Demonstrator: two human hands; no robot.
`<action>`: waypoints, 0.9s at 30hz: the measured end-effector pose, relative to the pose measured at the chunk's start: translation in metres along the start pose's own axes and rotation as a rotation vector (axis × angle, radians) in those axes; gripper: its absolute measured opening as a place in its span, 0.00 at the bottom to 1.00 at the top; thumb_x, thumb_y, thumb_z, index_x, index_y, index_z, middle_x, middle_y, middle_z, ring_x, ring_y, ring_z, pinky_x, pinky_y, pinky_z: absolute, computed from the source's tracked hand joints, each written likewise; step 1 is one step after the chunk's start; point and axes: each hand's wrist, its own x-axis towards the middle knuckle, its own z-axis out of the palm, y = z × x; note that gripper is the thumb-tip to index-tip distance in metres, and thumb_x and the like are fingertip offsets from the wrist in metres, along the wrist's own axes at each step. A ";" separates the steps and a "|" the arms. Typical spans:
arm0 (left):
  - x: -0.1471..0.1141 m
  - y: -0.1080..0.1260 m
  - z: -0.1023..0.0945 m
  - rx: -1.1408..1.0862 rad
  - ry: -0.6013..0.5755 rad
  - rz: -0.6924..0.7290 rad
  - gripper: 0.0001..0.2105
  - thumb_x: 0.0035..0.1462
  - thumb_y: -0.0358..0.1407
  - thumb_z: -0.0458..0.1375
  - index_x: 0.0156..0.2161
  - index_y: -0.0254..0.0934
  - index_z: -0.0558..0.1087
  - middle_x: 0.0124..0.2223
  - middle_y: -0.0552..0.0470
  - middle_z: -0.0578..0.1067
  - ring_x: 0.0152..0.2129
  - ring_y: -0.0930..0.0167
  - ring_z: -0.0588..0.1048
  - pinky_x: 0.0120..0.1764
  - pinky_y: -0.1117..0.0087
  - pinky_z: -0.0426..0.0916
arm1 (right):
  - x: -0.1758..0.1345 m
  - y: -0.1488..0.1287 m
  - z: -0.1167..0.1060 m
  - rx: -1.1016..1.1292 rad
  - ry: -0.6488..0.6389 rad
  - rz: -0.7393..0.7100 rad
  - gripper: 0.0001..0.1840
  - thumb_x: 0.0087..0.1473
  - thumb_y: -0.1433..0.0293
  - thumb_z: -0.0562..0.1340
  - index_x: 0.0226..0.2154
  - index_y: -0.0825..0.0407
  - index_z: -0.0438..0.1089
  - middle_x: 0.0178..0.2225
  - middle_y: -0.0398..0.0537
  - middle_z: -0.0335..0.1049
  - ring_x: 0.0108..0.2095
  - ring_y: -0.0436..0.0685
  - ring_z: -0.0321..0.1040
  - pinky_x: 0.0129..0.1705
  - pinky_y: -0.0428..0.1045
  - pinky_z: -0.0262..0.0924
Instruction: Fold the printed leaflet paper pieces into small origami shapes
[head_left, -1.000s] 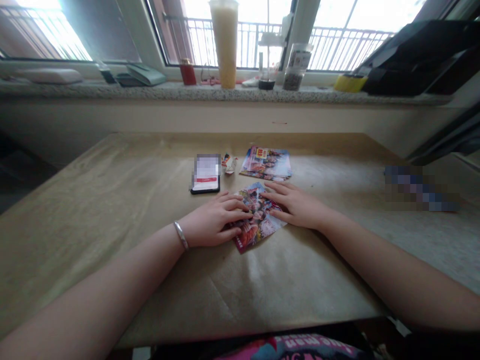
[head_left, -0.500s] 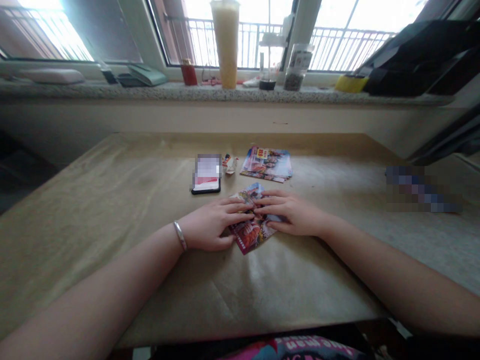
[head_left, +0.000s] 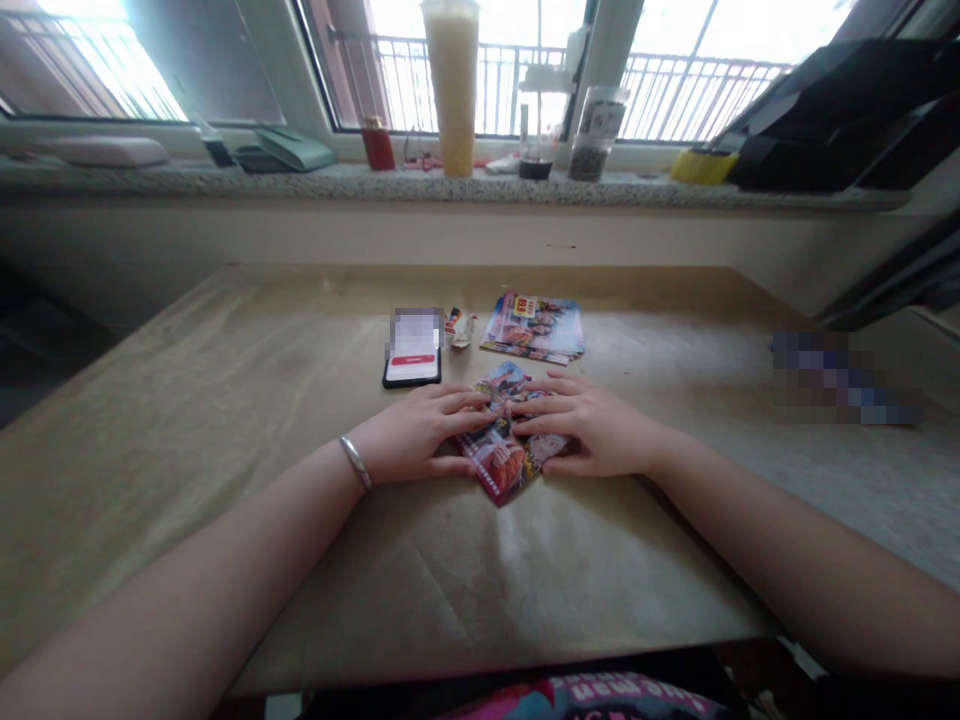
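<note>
A colourful printed leaflet (head_left: 502, 462) lies turned cornerwise on the table, one corner pointing toward me. My left hand (head_left: 431, 432), with a silver bangle on the wrist, rests on its left side with fingers stretched out. From the other side, my right hand (head_left: 589, 425) lies over the right part, fingers spread. Both hands cover parts of the picture. Just beyond them sits a small stack of similar leaflets (head_left: 536, 328). A phone (head_left: 414, 368) with a lit, partly blurred screen lies past my left hand, beside a crumpled wrapper (head_left: 461, 330).
A pixelated flat item (head_left: 847, 380) lies at the table's right. Along the granite windowsill (head_left: 360, 190) stand a tall cup of yellowish drink (head_left: 454, 100), a red jar (head_left: 377, 145), a clear container (head_left: 598, 135), a yellow object (head_left: 703, 167) and a black bag-like thing (head_left: 810, 130).
The leaflet has turned slightly under my hands, its near corner shifting a little right. My left hand has drawn back slightly left. The phone's screen content differs.
</note>
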 end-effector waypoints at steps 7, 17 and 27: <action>0.000 0.002 -0.001 0.011 -0.007 0.009 0.27 0.59 0.52 0.51 0.60 0.43 0.61 0.61 0.46 0.63 0.56 0.59 0.61 0.57 0.56 0.57 | -0.002 0.000 -0.004 0.044 -0.038 -0.031 0.17 0.55 0.62 0.60 0.48 0.43 0.71 0.53 0.45 0.68 0.53 0.58 0.63 0.54 0.55 0.59; 0.001 0.006 -0.006 -0.009 0.005 0.035 0.24 0.59 0.48 0.52 0.59 0.43 0.63 0.58 0.47 0.66 0.52 0.60 0.65 0.55 0.57 0.60 | -0.003 0.005 -0.005 0.161 -0.014 -0.016 0.13 0.55 0.71 0.59 0.40 0.44 0.76 0.47 0.42 0.73 0.49 0.54 0.68 0.51 0.52 0.62; 0.002 0.008 0.000 -0.034 0.049 0.032 0.15 0.61 0.38 0.51 0.51 0.42 0.70 0.51 0.46 0.70 0.50 0.64 0.66 0.54 0.60 0.62 | -0.001 0.004 -0.012 0.384 -0.102 0.023 0.14 0.47 0.80 0.58 0.30 0.47 0.74 0.45 0.42 0.74 0.48 0.53 0.68 0.58 0.55 0.57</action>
